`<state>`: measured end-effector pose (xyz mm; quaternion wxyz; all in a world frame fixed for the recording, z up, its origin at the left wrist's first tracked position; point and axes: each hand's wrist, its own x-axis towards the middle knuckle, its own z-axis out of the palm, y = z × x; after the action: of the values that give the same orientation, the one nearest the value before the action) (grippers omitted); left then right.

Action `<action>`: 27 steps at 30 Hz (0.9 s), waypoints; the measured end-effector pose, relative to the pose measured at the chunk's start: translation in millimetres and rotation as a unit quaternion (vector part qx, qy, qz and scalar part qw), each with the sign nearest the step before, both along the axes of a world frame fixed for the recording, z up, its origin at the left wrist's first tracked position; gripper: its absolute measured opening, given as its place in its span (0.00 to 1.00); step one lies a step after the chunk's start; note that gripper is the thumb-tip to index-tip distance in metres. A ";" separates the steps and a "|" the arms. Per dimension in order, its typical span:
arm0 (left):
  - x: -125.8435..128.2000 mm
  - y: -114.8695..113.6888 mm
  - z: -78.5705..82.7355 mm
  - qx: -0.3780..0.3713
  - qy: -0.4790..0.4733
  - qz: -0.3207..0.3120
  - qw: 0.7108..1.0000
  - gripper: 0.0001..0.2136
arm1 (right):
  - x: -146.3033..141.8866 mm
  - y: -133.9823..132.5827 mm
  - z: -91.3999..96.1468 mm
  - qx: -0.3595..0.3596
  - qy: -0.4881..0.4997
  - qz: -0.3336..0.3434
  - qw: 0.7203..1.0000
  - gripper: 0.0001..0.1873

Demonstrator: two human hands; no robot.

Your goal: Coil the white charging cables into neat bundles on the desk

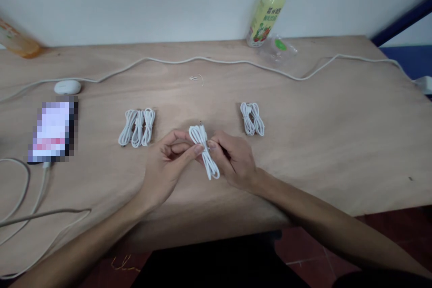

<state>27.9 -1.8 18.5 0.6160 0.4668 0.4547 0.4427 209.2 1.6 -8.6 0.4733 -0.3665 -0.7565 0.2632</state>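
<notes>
A coiled white cable (209,166) is held between both hands over the front middle of the table, its thin plug end pointing up and away. My left hand (168,157) pinches the bundle's middle from the left, thumb on top. From the right, my right hand (234,157) is closed with thumb and forefinger at the bundle's waist; whether a tie lies between them is too small to see. Left of the hands, three coiled white cables (137,128) lie side by side. Further off to the right lies a pair of coiled white cables (252,119).
A long white cord (199,58) crosses the table's back, behind small white scraps (193,78). A drink bottle (266,13) and clear plastic wrapper (278,49) stand rear right. At left are an orange bottle (20,42), white case (67,87), plugged-in phone (54,128) and loose cords (40,189).
</notes>
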 end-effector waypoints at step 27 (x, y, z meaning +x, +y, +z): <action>2.0 -0.1 4.3 -0.171 -0.135 -0.051 0.975 0.17 | 7.4 6.7 -4.0 0.195 -0.108 -0.011 0.975 0.18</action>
<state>29.9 -1.9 22.9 0.7644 0.3132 0.4117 0.3849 216.6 8.3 -12.6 0.4541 -0.3017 -0.8358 0.0644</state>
